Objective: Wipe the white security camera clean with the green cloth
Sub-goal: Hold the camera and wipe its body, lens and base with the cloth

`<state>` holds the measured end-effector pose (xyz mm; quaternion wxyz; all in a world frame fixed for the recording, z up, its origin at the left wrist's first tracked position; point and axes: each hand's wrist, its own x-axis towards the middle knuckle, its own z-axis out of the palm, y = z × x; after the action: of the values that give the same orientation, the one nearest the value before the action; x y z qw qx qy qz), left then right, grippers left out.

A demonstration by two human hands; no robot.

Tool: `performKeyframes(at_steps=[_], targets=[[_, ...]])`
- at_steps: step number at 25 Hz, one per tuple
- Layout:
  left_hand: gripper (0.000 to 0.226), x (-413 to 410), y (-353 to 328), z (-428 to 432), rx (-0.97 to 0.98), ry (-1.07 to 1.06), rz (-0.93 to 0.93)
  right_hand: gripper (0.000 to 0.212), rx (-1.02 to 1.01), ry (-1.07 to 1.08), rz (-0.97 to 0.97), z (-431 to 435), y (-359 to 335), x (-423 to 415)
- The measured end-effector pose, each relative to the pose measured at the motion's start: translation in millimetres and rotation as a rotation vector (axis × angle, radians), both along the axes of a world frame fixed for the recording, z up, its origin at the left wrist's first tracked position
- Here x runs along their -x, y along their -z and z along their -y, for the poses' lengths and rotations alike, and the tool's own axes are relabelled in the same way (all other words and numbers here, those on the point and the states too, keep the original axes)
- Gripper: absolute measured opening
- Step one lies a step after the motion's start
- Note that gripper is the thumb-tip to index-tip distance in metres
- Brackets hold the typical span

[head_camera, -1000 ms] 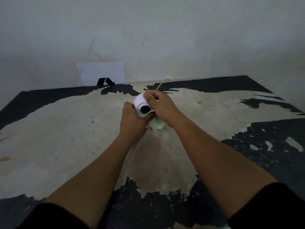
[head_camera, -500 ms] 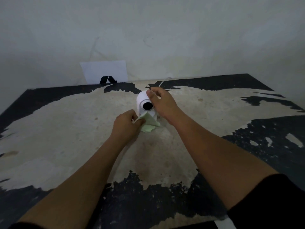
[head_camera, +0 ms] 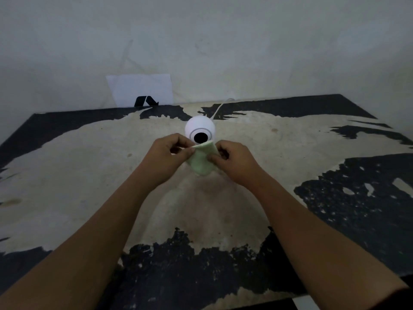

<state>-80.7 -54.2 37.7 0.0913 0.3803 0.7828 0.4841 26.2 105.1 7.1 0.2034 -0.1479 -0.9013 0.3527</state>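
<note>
Green cloth between both hands, camera just behind.

One white security camera stands on the one counter, with one white cable running from it. One green cloth shows, and two hands: left hand, right hand. One white paper sheet leans against the wall.

- Our forearms are bare from wrist to above the elbow.
- We wear a dark sleeve, visible only at the lower right corner.
</note>
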Motion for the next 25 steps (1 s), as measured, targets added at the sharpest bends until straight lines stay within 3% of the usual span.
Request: performKeyframes(at_steps=[5,9,14,16,20,25], targets=[[0.026,29,-5,-20,-0.023,-0.080,-0.150,0.028,-0.222,0.001,0.176,-24,9,13],[0.029,47,-8,-37,0.017,0.012,0.043,0.025,-0.002,0.085,0.103,-26,16,22],[0.025,50,-2,-40,-0.012,0.018,0.024,0.081,0.076,0.076,0.058,-16,20,38],[0.025,51,-2,-40,-0.029,0.023,0.027,0.091,0.105,0.155,0.038,-5,22,49],[0.023,53,-1,-39,-0.021,0.047,0.003,0.091,0.100,0.382,0.038,17,27,64],[0.020,53,-3,-39,-0.007,0.062,0.037,0.090,-0.105,0.239,0.193,-7,23,48]])
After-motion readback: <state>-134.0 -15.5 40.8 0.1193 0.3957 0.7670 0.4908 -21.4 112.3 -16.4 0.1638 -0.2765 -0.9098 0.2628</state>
